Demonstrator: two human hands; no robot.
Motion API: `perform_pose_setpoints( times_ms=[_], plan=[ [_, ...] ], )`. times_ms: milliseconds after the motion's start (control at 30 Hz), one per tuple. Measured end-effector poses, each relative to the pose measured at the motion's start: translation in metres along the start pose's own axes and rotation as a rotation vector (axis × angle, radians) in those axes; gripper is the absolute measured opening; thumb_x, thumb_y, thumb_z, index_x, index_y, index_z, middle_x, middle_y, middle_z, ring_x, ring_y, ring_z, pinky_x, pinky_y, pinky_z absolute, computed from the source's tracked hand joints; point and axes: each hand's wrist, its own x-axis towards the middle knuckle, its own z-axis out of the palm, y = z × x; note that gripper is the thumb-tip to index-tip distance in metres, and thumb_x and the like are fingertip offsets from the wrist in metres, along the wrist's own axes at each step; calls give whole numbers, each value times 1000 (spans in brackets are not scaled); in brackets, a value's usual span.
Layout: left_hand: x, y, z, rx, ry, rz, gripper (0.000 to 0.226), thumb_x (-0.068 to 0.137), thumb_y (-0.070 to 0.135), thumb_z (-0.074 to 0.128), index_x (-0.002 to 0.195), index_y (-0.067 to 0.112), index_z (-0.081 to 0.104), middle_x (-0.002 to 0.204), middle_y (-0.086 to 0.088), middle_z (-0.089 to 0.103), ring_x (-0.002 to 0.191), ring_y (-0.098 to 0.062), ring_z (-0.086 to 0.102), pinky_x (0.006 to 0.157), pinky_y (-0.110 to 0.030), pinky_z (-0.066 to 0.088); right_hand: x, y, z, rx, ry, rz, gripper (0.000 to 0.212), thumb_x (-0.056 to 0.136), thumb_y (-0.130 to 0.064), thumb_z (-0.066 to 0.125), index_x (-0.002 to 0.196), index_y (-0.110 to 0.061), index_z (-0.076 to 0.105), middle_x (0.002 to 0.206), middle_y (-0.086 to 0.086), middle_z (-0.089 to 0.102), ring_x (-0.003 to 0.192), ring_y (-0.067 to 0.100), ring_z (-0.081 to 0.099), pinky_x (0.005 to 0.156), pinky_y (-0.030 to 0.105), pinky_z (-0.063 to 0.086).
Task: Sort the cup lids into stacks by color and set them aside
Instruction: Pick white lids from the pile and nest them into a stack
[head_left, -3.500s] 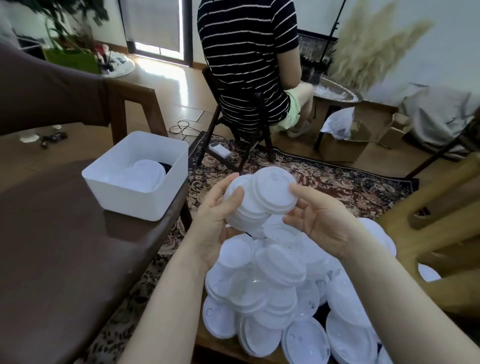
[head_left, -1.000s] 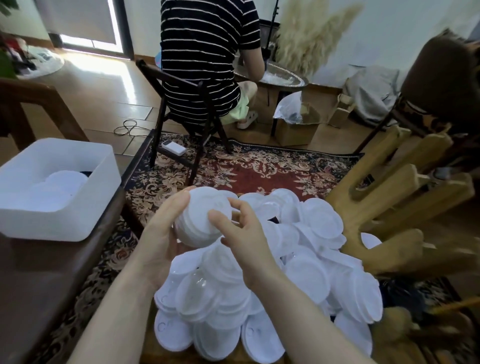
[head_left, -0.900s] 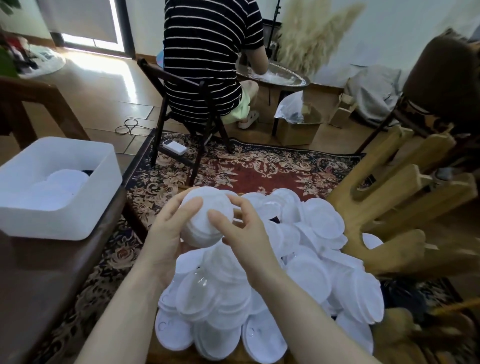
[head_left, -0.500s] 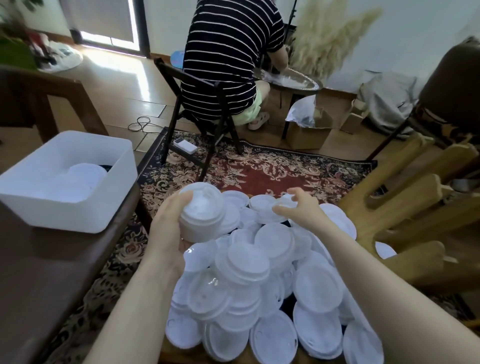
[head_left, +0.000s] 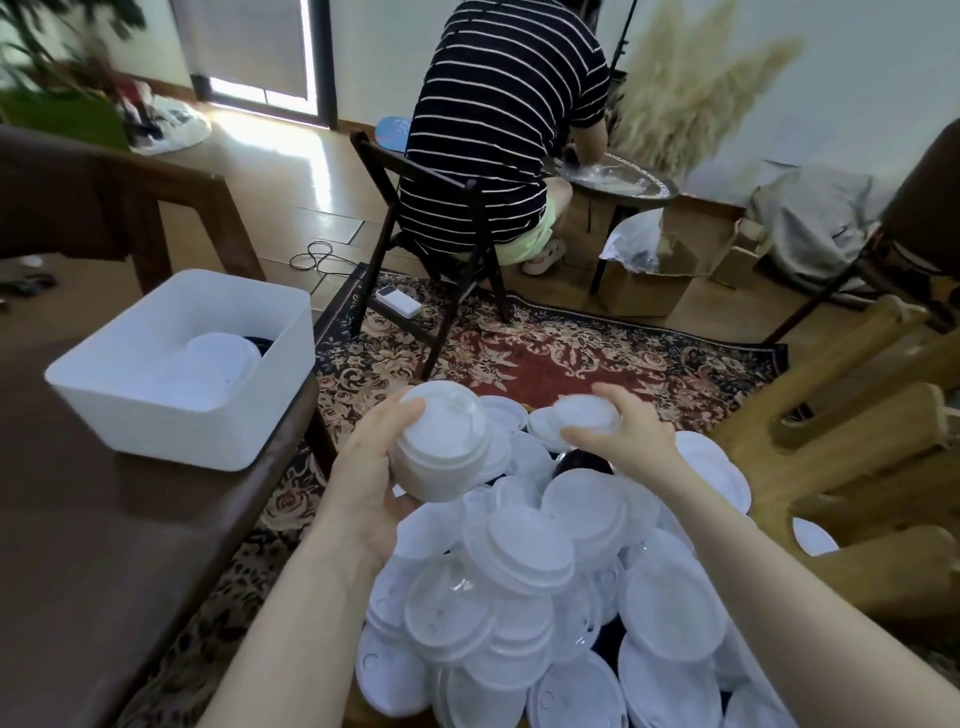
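Holding a white stack (head_left: 441, 447) left of the heap (head_left: 545, 597), the left hand (head_left: 363, 483) clamps it; the right hand (head_left: 623, 436) pinches one lid (head_left: 584, 410), seemingly white, which should seat squarely on top.

- dark brown table (head_left: 93, 561) on the left, with a white bin (head_left: 176, 415) sitting at its far right corner
- patterned rug (head_left: 545, 358) on the wood floor (head_left: 270, 187), a folding chair (head_left: 415, 244) and a small white device (head_left: 399, 302) at its far edge
- cardboard box (head_left: 649, 280) on the floor, far right
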Motion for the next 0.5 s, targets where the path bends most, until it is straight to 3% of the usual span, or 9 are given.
perform_pose_setpoints(
  times_ms=[67, 167, 333, 500],
  plan=[
    [-2, -1, 3, 21, -19, 10, 39, 85, 28, 68, 124, 31, 68, 128, -1, 65, 116, -22, 59, 83, -39, 52, -17, -10, -4, 221, 108, -233, 74, 77, -40, 81, 140, -30, 45, 140, -13, 47, 131, 10, 38, 111, 33, 29],
    [-8, -3, 10, 45, -43, 23, 32, 86, 26, 68, 117, 34, 70, 123, 1, 67, 114, -21, 59, 77, -35, 50, -48, -30, -4, 429, 143, -502, 74, 76, -31, 82, 140, -24, 45, 135, -16, 47, 124, -2, 42, 99, 11, 34],
    [-18, -7, 19, 60, -108, 29, 30, 85, 29, 69, 114, 35, 71, 114, 5, 73, 109, -19, 62, 77, -34, 51, -68, -52, 6, 535, 5, -575, 71, 72, -44, 78, 135, -31, 48, 132, -12, 52, 124, 12, 51, 95, 25, 47],
    [-24, -7, 22, 60, -141, 35, 41, 75, 40, 71, 115, 31, 72, 113, 2, 74, 103, -18, 64, 77, -35, 54, -79, -60, 19, 565, -43, -535, 64, 71, -43, 78, 128, -35, 50, 126, -13, 55, 119, 13, 55, 92, 25, 48]
  ],
)
